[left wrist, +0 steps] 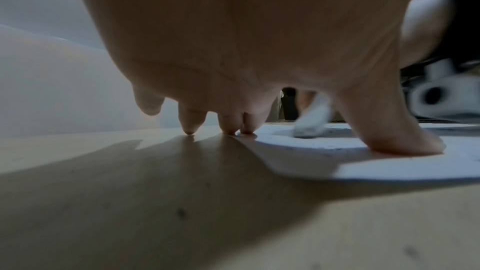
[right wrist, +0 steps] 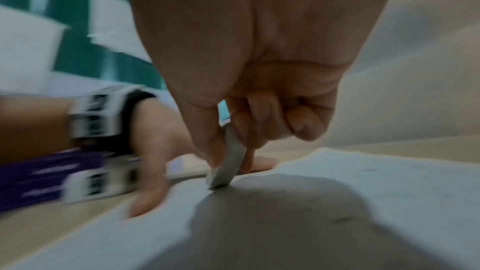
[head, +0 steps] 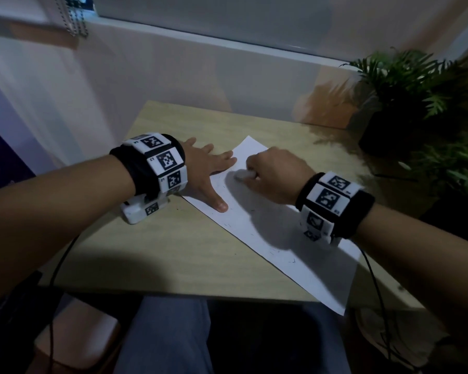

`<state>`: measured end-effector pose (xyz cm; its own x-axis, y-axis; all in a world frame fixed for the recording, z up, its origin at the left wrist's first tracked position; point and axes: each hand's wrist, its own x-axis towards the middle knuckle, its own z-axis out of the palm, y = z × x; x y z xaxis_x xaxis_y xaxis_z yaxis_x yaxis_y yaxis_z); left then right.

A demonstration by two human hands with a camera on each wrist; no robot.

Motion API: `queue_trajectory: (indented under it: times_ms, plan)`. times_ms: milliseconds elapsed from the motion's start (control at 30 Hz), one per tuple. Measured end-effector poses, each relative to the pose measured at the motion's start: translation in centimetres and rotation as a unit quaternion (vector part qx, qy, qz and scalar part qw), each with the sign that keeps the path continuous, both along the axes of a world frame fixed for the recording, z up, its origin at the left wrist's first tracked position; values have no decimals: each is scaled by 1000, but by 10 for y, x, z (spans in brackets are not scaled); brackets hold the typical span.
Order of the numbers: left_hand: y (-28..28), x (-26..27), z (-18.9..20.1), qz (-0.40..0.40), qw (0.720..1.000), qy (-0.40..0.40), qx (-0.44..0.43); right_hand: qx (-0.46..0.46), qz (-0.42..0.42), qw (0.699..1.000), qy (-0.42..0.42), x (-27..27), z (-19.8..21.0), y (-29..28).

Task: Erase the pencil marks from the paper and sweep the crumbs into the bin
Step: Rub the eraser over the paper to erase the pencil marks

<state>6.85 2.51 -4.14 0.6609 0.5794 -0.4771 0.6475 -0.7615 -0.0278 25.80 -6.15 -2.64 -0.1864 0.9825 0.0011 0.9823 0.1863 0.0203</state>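
Paper (head: 276, 233) lies askew on the worktop (head: 152, 252), one corner overhanging the near edge. Sheet is thin and light; likely to slide or crease under rubbing, so it needs pinning flat close to the stroke. Left hand (head: 208, 168) spread flat, thumb and fingertips on the sheet's left edge. Right hand (head: 278, 174) pinches a white eraser (right wrist: 228, 167), tip down on the paper, just right of the left hand. Eraser looks firm; best held low. Dark crumbs (head: 289, 259) scattered on the sheet. No bin in view.
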Motion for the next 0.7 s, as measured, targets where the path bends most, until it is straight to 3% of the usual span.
queue_trajectory:
  times_ms: [100, 167, 233, 333, 433, 500, 600, 700]
  plan:
    - [0, 1, -1, 2, 1000, -1, 7, -68, 56, 994, 61, 2, 7, -1]
    - [-1, 1, -1, 0, 1000, -2, 14, -75, 9, 994, 76, 18, 13, 13]
    - [-1, 1, -1, -1, 1000, 0, 17, -32, -47, 997, 52, 24, 11, 20]
    - [0, 1, -1, 2, 1000, -4, 7, 7, -20, 1000, -6, -1, 0, 3]
    - [1, 1, -3, 3, 1000, -17, -5, -43, 42, 997, 53, -14, 3, -5]
    - [1, 2, -3, 2, 1000, -11, 0, -58, 19, 996, 69, -3, 8, 10]
    - [1, 1, -2, 3, 1000, -8, 10, -9, -58, 998, 29, 3, 8, 20]
    - [-1, 1, -2, 6, 1000, -17, 10, 6, -8, 1000, 4, -15, 2, 1]
